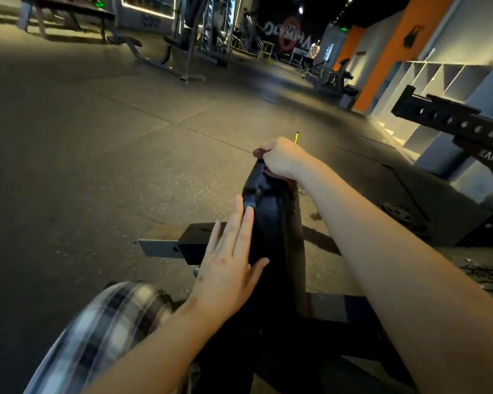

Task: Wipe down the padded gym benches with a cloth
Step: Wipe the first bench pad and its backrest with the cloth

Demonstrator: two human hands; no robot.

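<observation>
A black padded bench [271,223] runs away from me, seen nearly edge-on, with its metal frame [165,245] on the floor beneath. My right hand [282,160] is closed at the pad's far end, gripping a dark reddish cloth [261,152] that shows between the fingers and under the wrist. My left hand [231,260] lies flat against the pad's left side, fingers spread and straight, holding nothing.
A plaid-clad knee [106,317] sits at the lower left. A black perforated rack beam [450,120] juts in from the right, with a weight plate [396,211] on the floor below it. Grey cubby shelves [439,81] line the right wall. Other gym machines [188,38] stand far back.
</observation>
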